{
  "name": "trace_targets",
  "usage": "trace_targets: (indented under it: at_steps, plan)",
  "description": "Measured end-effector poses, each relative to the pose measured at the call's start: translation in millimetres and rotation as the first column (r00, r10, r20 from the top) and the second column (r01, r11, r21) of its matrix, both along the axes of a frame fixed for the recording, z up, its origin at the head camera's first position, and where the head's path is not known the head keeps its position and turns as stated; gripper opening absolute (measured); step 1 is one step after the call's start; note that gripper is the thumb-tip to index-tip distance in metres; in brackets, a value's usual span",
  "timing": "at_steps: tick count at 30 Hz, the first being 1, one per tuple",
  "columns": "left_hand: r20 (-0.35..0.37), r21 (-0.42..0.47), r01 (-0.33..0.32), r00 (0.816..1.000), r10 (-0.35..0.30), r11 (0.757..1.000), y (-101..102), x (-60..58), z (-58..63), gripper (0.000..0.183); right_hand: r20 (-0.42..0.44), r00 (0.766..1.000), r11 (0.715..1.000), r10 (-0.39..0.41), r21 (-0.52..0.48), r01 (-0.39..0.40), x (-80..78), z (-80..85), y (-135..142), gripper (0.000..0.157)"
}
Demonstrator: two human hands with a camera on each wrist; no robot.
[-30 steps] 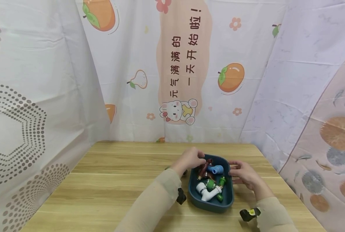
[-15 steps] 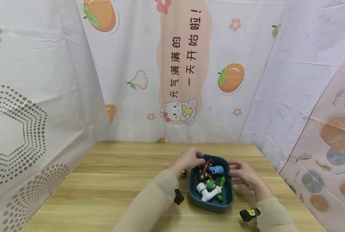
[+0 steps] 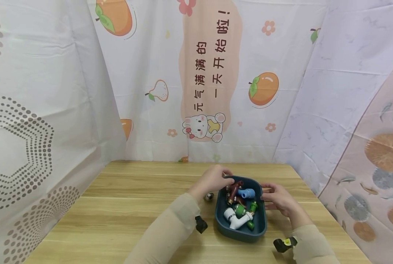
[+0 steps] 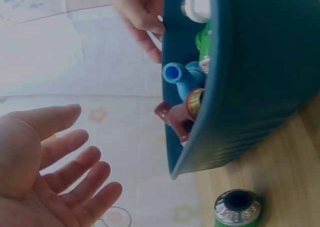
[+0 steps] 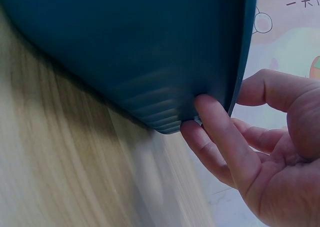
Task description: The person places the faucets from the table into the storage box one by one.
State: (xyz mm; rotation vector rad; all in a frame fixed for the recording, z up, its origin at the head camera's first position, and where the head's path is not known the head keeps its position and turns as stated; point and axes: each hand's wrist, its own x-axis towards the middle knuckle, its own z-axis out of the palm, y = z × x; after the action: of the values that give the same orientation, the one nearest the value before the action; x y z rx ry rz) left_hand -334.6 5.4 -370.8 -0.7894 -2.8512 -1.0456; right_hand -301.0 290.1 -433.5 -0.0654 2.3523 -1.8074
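Note:
A dark teal plastic bin stands on the table, holding several pipe fittings. Among these are a white branched one, a blue one, green ones and maroon ones. My right hand grips the right wall; in the right wrist view its thumb is at the rim and fingertips press the outer side. My left hand hovers by the far left corner; the left wrist view shows its fingers spread, loosely bent and apart from the bin, with nothing in them.
Left of the bin, a green fitting with a silver collar stands on the wooden table. Printed curtains hang behind and along both sides. Black wrist cameras sit near the bin's front.
My left hand and forearm have shifted slightly left, uncovering more of the silver-collared fitting on the table. The right hand and bin have stayed in place.

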Motion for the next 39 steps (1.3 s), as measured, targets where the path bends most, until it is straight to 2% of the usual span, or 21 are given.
trace_targets:
  at_steps: [6, 14, 22, 33, 39]
  plan:
    - [0.000, 0.029, -0.003, 1.000, 0.003, 1.000, -6.0, 1.4, 5.5, 0.026, 0.003, 1.000, 1.000, 0.009, 0.001, -0.009, 0.7, 0.8, 0.1, 0.062]
    - [-0.018, 0.067, -0.007, 1.000, 0.008, 0.998, -20.0, 3.3, 10.3, 0.033, -0.011, 1.000, 1.000, 0.017, -0.001, -0.017, -1.5, 0.8, 1.6, 0.062]
    - [-0.054, 0.109, -0.002, 0.999, 0.008, 0.994, -35.1, 0.9, 10.0, 0.037, -0.013, 1.000, 1.000, 0.022, -0.004, -0.022, -3.5, -0.6, 2.7, 0.061]
    - [-0.054, 0.129, -0.019, 0.998, 0.027, 0.991, -48.3, 2.2, 10.7, 0.040, -0.001, 1.000, 1.000, 0.015, -0.004, -0.015, -0.5, 1.5, 1.4, 0.061]
    - [-0.056, 0.146, -0.036, 0.997, 0.045, 0.989, -55.4, 3.5, 6.3, 0.041, 0.000, 1.000, 1.000, 0.018, -0.005, -0.018, 0.5, 0.9, 0.8, 0.062]
